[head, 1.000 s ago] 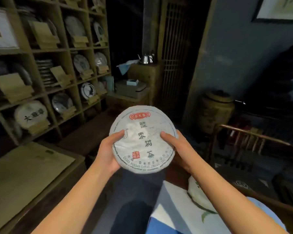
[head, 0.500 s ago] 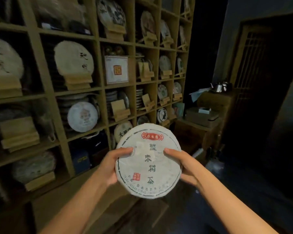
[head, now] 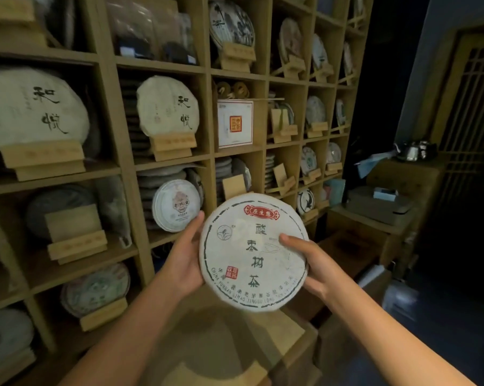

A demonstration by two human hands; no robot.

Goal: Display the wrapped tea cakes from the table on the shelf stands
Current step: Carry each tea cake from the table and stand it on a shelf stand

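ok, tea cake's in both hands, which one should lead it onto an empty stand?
Probably left. The left hand grips the tea cake on the shelf side, nearest the empty stand; the right hand is farther away.

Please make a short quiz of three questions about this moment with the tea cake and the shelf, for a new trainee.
1. True or false: both hands hold the wrapped tea cake by its edges, its printed face toward the camera.
2. Which stand has no cake leaning on it? A) the stand under the cake with two big black characters, middle column; B) the bare stand in the left compartment, level with the held cake; C) the stand under the cake at top centre.
3. Fill in: the white box with a red seal stands in a compartment ____ the held cake.

Key: 1 true: left hand, right hand. 2 B. 3 above.
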